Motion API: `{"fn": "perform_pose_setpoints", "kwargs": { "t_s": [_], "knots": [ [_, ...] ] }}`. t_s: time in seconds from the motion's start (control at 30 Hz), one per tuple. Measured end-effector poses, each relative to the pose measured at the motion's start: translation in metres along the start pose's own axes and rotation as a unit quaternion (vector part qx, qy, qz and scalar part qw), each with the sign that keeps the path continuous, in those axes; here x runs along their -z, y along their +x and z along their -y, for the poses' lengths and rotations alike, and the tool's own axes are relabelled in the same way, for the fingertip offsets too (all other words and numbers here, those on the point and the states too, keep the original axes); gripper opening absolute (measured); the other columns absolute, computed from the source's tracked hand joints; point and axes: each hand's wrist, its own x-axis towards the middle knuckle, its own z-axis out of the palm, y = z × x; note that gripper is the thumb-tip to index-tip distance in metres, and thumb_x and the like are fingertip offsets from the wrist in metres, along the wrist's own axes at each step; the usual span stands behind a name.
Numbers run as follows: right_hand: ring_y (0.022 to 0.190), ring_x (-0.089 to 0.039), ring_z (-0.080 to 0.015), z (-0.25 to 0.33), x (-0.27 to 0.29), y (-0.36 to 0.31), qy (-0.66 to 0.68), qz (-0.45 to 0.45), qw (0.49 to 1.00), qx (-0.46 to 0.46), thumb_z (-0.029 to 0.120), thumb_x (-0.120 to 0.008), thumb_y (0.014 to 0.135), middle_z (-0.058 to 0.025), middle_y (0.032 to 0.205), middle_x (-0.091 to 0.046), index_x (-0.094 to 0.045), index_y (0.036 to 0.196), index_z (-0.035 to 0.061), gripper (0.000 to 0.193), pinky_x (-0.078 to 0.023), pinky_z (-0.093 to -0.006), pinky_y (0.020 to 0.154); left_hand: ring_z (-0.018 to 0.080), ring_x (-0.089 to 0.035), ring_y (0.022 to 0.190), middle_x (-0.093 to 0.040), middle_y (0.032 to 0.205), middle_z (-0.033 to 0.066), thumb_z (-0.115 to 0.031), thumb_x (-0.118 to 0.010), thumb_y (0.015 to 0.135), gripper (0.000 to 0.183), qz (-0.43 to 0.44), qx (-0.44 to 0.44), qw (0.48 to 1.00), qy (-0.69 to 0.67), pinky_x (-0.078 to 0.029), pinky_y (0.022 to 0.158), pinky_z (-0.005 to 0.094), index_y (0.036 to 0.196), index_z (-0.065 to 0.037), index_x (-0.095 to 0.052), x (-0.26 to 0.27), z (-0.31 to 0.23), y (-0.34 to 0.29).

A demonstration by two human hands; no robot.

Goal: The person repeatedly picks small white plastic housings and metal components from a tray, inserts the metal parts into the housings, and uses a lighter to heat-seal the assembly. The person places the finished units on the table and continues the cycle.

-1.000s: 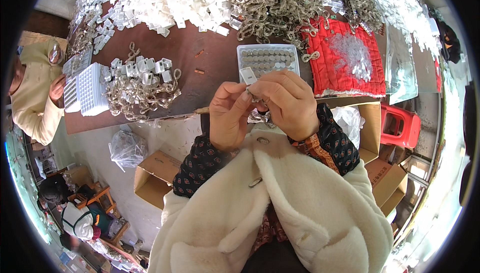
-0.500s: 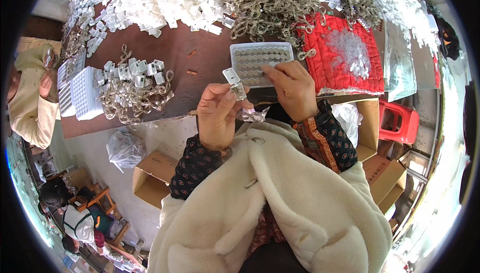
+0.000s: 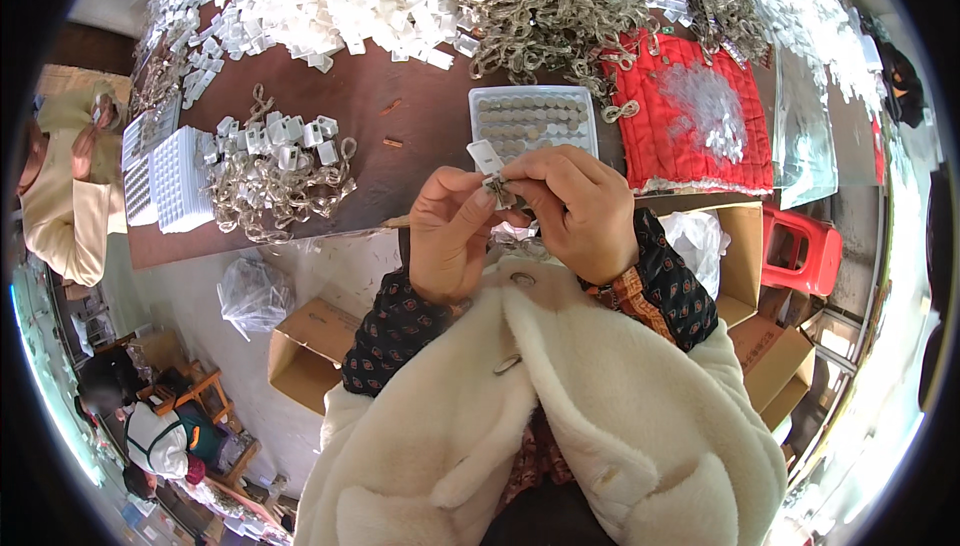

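Left hand (image 3: 447, 236) pinches small white rectangular plastic case (image 3: 497, 187), lid (image 3: 486, 157) raised, near translucent rectangular plastic tray (image 3: 532, 92) of round silver discs (image 3: 530, 116). Right hand (image 3: 585, 214), half-second earlier over tray, now at case, fingertips drawn together; cannot tell whether disc sits between.

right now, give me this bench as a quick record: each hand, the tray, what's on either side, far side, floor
left hand: holding a small white case
right hand: fingertips at the same case; whether they grip anything is hidden
tray: just beyond the hands, with rows of round discs
left side: heap of cases and cords, stacked white trays
right side: red cloth under clear pieces
far side: piles of white cases and coiled cords
floor: cardboard boxes, red stool
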Motion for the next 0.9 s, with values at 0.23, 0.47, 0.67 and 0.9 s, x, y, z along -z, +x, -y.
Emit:
{"fn": "perform_pose_setpoints", "kwargs": {
  "t_s": [0.23, 0.47, 0.67, 0.9],
  "knots": [
    [0.083, -0.067, -0.0312, -0.001, 0.001, -0.003, 0.03, 0.017, 0.999, 0.035, 0.002, -0.074, 0.079, -0.0123, 0.095, -0.069, -0.071, 0.102, 0.0039, 0.023, -0.055, -0.0383, 0.07, 0.0202, -0.068, 0.095, -0.069, 0.108, 0.0115, -0.005, -0.058, 0.099, 0.009, -0.027, 0.009, 0.999, -0.044, -0.058, 0.082, 0.0367, 0.107, -0.007, -0.061, 0.003, 0.001, -0.005],
    [0.081, -0.066, -0.024, 0.004, -0.009, -0.005, 0.11, -0.007, 0.994, 0.008, 0.008, -0.071, 0.087, -0.0123, 0.095, -0.068, -0.07, 0.107, -0.0011, 0.022, -0.055, -0.036, 0.071, 0.0172, -0.064, 0.083, -0.069, 0.105, 0.0119, -0.008, -0.059, 0.099, 0.007, -0.051, -0.01, 0.998, -0.028, -0.055, 0.077, 0.0349, 0.106, -0.006, -0.059, -0.004, -0.005, -0.008],
    [0.077, -0.061, -0.0091, -0.002, -0.001, 0.013, 0.387, 0.132, 0.843, -0.349, 0.016, -0.063, 0.099, -0.0047, 0.092, -0.067, -0.065, 0.113, -0.0039, 0.025, -0.051, -0.0252, 0.068, 0.0173, -0.06, 0.07, -0.068, 0.093, 0.0134, -0.014, -0.06, 0.098, 0.009, -0.016, 0.049, 0.999, -0.004, -0.052, 0.071, 0.0362, 0.104, -0.008, -0.059, -0.01, -0.007, -0.011],
    [0.088, -0.067, -0.0164, 0.002, -0.011, 0.005, 0.361, 0.024, 0.929, -0.077, -0.002, -0.072, 0.085, -0.0092, 0.1, -0.071, -0.072, 0.102, 0.002, 0.018, -0.054, -0.0284, 0.076, 0.0178, -0.06, 0.087, -0.062, 0.095, 0.004, -0.021, -0.061, 0.099, 0.009, 0.001, 0.064, 0.996, -0.065, -0.05, 0.084, 0.0403, 0.102, -0.013, -0.057, -0.014, -0.01, -0.011]
  ]
}}
